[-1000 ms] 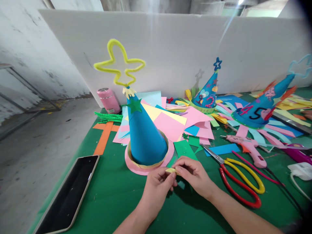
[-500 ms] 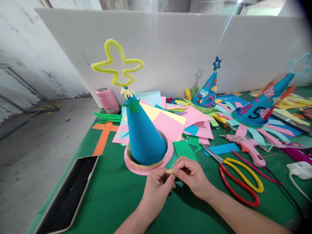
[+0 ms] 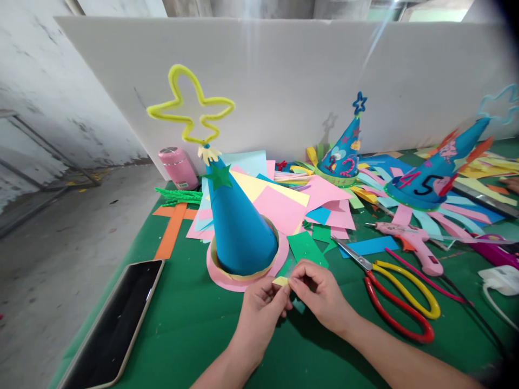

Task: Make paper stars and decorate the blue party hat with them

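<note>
Between the fingertips of both hands is a small piece of pale yellow paper (image 3: 280,281). My left hand (image 3: 263,313) pinches it from the left, with its fingers curled under. My right hand (image 3: 316,292) grips the paper's right end between thumb and forefinger. Just behind the hands stands a blue paper cone hat (image 3: 243,232) with a pink brim, a green star (image 3: 219,176) near the top and a yellow pipe-cleaner star (image 3: 190,102) at the tip. Green paper scraps (image 3: 306,248) lie right behind my right hand.
Scissors (image 3: 389,292) with red and yellow handles lie at the right, beside a pink glue gun (image 3: 413,240). A phone (image 3: 115,324) lies at left. Two decorated blue hats (image 3: 343,154) stand farther back, before a white board (image 3: 284,81). A pink bottle (image 3: 178,168) stands behind green pipe cleaners (image 3: 178,197).
The yellow paper has been turned slightly, so more of its face shows. Both hands keep nearly the same place and grip. The view has shifted a little.
</note>
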Tool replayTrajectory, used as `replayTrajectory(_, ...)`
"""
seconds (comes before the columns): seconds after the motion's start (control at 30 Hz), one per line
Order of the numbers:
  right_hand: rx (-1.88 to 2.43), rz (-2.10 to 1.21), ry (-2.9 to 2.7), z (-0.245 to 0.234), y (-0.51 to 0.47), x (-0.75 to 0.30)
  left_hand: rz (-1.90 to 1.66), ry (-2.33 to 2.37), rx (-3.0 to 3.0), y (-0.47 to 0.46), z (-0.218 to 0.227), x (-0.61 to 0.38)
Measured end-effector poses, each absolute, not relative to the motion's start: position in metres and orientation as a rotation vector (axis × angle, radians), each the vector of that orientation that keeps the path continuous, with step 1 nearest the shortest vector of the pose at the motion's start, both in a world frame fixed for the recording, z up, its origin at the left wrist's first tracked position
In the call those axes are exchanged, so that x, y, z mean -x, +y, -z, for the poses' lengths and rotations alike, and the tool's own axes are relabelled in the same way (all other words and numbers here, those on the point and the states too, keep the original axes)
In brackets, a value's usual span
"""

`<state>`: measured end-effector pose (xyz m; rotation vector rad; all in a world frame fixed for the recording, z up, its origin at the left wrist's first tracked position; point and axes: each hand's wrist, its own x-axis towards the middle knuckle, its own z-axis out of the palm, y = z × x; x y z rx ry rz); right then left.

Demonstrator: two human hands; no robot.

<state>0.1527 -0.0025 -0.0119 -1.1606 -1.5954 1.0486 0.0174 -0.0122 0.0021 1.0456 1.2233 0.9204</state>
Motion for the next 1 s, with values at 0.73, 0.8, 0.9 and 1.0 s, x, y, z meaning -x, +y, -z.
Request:
replayTrajectory(0.73,1.095,-0.989,-1.738,0.0,-0.001,-0.159,-0.896,1.112,-1.231,-0.006,-0.009,-0.007)
replayTrajectory(0.8,1.094,-0.967,-1.746,-0.001,-0.001,-0.16,-0.895,1.106,-1.214,-0.006,-0.008,-0.007)
replayTrajectory(0.9,1.087,-0.946,-1.756,-0.002,-0.002,-0.16,-0.896,1.081,-1.192,-0.006,-0.006,-0.007)
replayTrajectory(1.0,1.097,-0.966,-1.75,-0.001,-0.002,-0.16,-0.892,1.095,-1.232,-0.006,-0.005,-0.007)
